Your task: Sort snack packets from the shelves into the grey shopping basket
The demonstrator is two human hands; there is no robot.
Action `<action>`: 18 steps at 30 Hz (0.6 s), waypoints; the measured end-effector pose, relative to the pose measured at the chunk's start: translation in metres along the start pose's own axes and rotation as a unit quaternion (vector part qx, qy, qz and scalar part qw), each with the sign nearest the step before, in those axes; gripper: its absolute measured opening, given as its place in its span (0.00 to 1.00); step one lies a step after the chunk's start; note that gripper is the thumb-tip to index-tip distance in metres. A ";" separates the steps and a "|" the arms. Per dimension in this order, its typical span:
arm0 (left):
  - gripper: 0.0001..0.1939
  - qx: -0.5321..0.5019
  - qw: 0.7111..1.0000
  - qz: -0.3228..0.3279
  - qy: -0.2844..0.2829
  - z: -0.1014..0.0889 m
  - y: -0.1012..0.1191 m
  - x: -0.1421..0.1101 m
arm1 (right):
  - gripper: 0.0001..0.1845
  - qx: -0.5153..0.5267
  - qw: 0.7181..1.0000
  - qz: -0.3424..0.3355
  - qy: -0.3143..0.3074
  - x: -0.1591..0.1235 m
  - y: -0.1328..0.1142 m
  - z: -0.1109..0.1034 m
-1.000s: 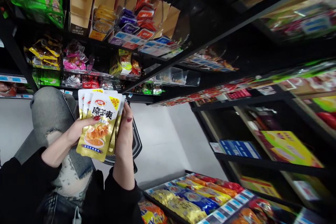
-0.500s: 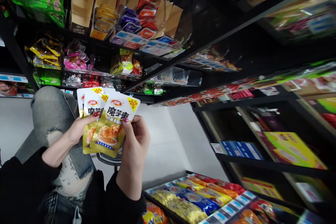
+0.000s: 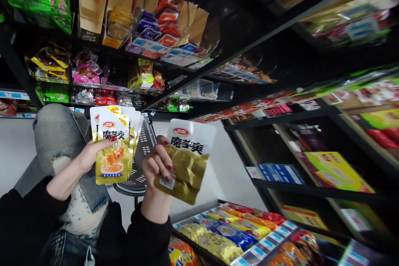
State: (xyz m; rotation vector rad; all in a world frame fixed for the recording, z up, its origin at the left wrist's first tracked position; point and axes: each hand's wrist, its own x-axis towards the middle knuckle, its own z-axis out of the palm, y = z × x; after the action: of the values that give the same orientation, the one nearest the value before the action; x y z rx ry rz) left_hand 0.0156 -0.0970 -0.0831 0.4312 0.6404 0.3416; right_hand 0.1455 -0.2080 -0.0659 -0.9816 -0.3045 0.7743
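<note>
My left hand (image 3: 89, 153) grips a small fan of white-and-gold snack packets (image 3: 112, 149), the thumb lying across the front one. Its printed face, with a red logo and a picture of food in a bowl, is toward me. To the right, my right hand (image 3: 158, 166) is closed on a single snack packet (image 3: 187, 162) of the same kind, held apart from the others. That packet is tilted, and its back with a small white barcode label shows, fingers lying over its left side. The right thumb is hidden behind it.
Beneath the hands is a black perforated seat or basket (image 3: 144, 149), near my jeans-clad knee (image 3: 54, 133). Ahead stand black shelves (image 3: 121, 48) of packaged snacks and open cardboard boxes (image 3: 93, 2). A low rack (image 3: 264, 243) of bagged snacks is at lower right; more shelving (image 3: 314, 187) rises behind it.
My right hand has drawn one packet away from the fan to the right and turned it over so its back shows. The left hand still holds the others in nearly the same place.
</note>
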 end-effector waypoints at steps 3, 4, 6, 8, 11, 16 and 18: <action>0.16 -0.013 1.000 0.000 0.002 0.001 0.000 0.000 | 0.01 0.076 0.996 0.019 -0.036 0.002 0.010 -0.005; 0.15 -0.014 1.000 0.000 0.007 0.001 0.000 0.000 | 0.01 0.117 0.991 0.033 -0.048 0.004 0.013 -0.005; 0.13 -0.016 1.000 0.002 0.012 0.001 0.001 -0.001 | 0.04 0.201 0.976 0.065 -0.055 0.008 0.018 -0.004; 0.12 -0.021 1.000 0.004 0.011 0.002 0.001 -0.001 | 0.07 0.255 0.962 0.088 -0.045 0.013 0.019 -0.002; 0.13 -0.025 1.000 0.002 0.009 0.002 0.001 -0.001 | 0.10 0.258 0.962 0.084 -0.036 0.017 0.017 0.002; 0.14 -0.035 0.999 -0.002 -0.002 0.000 0.002 -0.001 | 0.03 0.129 0.988 0.071 -0.049 0.021 0.013 0.007; 0.15 -0.045 0.999 -0.010 -0.020 -0.002 0.002 -0.002 | 0.10 0.019 0.997 0.049 -0.050 0.022 0.017 0.009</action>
State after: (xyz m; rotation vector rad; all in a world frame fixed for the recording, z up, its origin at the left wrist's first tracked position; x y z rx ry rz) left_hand 0.0124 -0.0955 -0.0821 0.3441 0.5872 0.3405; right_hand 0.1487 -0.1817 -0.0776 -0.9280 -0.3292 0.9170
